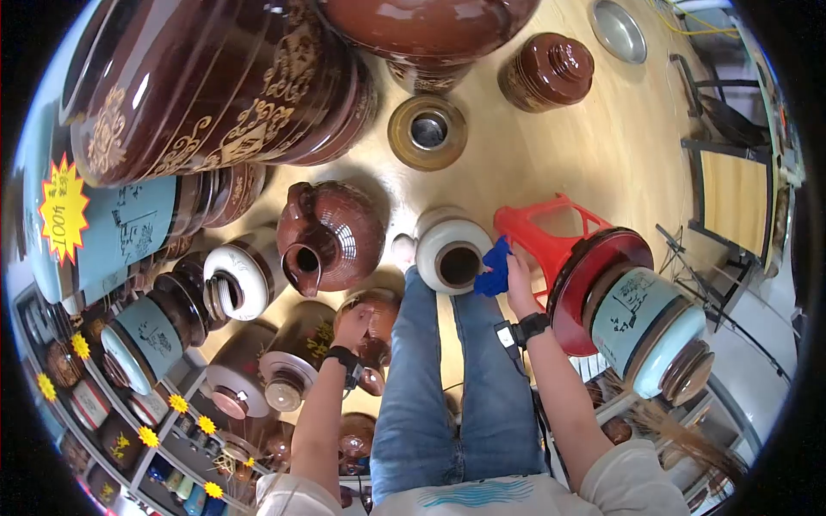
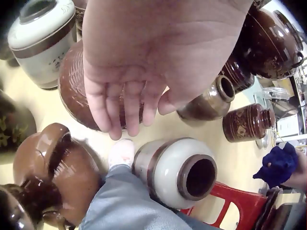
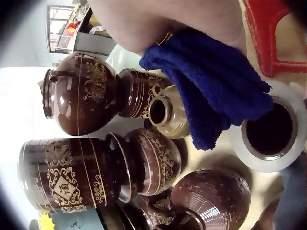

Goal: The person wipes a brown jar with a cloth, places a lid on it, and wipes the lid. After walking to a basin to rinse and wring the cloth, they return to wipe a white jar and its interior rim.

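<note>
A blue cloth [image 1: 493, 268] bunches in my right hand [image 1: 519, 282], which grips it just right of the white jar's mouth. In the right wrist view the cloth [image 3: 206, 81] hangs in folds and overlaps the jar's dark rim. The white jar [image 1: 434, 230] has a brown-rimmed opening and stands upright between my legs. My left hand [image 1: 353, 325] holds nothing; its fingers [image 2: 134, 108] extend loosely in the left wrist view. Below it in the head view is a brown glazed jug [image 1: 379, 344]. A larger reddish-brown spouted jug [image 1: 340, 232] stands farther forward, left of the white jar.
On the right, a red plastic stool [image 1: 542, 228] stands beside a blue-banded jar [image 1: 637, 318]. Ahead are a small tan jar [image 1: 447, 153] and a lidded brown jar [image 1: 546, 73]. Big dark-brown decorated jars [image 1: 224, 95] crowd the front left. Shelves with yellow star tags [image 1: 148, 436] line the lower left.
</note>
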`<action>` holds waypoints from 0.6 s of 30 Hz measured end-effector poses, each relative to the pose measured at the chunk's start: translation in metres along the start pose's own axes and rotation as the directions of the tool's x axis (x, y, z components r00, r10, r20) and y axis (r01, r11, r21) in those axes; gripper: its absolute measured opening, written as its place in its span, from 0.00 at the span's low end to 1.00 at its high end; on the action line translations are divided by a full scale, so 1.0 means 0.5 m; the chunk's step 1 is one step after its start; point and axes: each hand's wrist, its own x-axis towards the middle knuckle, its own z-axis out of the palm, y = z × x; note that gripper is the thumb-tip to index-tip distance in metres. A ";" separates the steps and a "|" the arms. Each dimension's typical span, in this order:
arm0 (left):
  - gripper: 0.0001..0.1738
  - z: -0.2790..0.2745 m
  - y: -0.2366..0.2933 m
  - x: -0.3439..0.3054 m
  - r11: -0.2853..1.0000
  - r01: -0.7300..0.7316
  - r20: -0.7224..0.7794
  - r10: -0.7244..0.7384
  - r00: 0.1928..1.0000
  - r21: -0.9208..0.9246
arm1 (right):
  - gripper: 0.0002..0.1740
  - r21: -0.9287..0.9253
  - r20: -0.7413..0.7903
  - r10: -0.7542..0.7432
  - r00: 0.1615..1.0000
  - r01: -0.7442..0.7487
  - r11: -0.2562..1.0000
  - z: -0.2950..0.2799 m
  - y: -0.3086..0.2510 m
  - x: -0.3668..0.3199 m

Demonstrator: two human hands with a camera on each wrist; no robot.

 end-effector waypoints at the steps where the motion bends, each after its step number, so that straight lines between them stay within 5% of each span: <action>1: 0.12 0.006 0.013 0.002 0.997 0.008 -0.007 -0.008 1.000 0.075 | 0.11 -0.035 0.002 -0.004 1.000 0.004 0.999 -0.008 0.002 0.003; 12: 0.16 0.034 0.183 0.090 0.943 -0.051 -0.033 0.065 0.997 0.329 | 0.14 -0.037 -0.123 -0.146 0.982 0.142 0.989 -0.063 -0.044 0.106; 16: 0.17 0.044 0.258 0.156 0.903 -0.066 -0.003 0.074 0.997 0.425 | 0.15 0.113 -0.091 -0.120 0.989 0.130 0.985 -0.058 -0.098 0.136; 18: 0.21 0.046 0.343 0.156 0.934 -0.160 0.086 0.139 0.987 0.318 | 0.15 0.271 -0.102 -0.104 0.989 0.128 0.954 -0.058 -0.089 0.169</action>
